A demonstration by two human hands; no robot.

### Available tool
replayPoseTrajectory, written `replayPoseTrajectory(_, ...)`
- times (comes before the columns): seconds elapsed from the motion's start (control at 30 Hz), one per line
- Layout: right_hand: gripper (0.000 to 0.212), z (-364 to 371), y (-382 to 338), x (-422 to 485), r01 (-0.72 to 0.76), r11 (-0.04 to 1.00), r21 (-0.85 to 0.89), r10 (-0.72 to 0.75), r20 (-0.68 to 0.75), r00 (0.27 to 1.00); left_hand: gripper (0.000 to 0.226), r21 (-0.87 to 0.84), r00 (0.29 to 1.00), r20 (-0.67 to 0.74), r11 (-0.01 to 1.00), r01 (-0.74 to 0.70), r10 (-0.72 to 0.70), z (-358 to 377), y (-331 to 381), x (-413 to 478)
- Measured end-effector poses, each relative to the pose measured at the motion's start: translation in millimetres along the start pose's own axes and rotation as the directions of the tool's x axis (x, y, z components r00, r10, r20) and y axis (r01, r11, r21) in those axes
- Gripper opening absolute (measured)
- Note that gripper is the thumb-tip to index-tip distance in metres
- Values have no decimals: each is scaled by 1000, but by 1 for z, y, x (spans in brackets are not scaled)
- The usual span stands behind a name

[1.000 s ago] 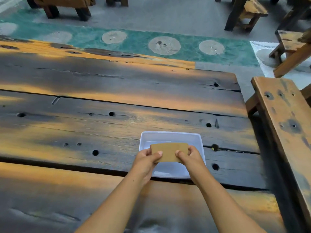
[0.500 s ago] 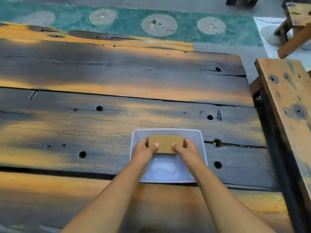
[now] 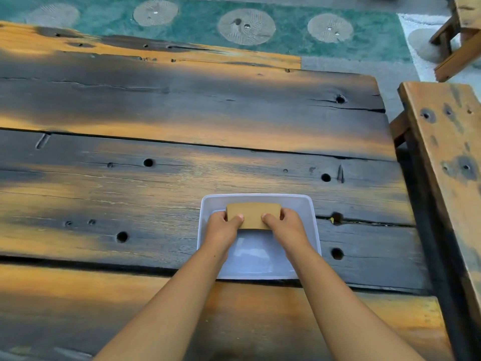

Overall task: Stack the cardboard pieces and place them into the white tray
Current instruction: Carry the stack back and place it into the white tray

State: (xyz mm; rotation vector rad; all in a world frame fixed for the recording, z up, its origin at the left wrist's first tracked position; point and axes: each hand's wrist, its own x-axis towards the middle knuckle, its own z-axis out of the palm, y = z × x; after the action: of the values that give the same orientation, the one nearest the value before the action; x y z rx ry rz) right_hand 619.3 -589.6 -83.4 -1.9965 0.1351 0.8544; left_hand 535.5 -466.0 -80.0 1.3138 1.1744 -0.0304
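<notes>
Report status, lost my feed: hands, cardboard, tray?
Left hand and right hand gripping cardboard ends. Cardboard over tray. Nothing in the way.

- A wooden table [image 3: 182, 126] fills most of the view, built of wide planks, dark and charred-looking with orange streaks.
- Round holes [image 3: 148, 162] and long cracks are scattered over the planks.
- A wooden bench [image 3: 447, 152] runs along the table's right side, with dark knots on its orange top.
- A teal floor strip [image 3: 203, 24] lies beyond the table's far edge, set with round grey discs [image 3: 246, 26].
- Another wooden piece of furniture [image 3: 458, 35] stands at the upper right corner, only partly in view.
</notes>
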Motion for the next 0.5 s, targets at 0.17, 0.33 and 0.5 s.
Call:
replayPoseTrajectory(0.17, 36, -2, -13, -3, -70, 997, 29, 70, -6, 998, 12, -1, 997, 8, 997, 77, -77, 3, 9, -1)
replayPoseTrajectory(0.33, 47, -14, -21, -12, -79, 997, 4, 78, 44, 996, 21, 46, 992, 7, 991, 126, -126, -5, 19, -15)
replayPoseTrajectory(0.5, 27, -31, -27, -52, -19, 978, -206, 38, 91, 995, 30, -62, 992, 52, 991, 116, -113, -26, 26, -55)
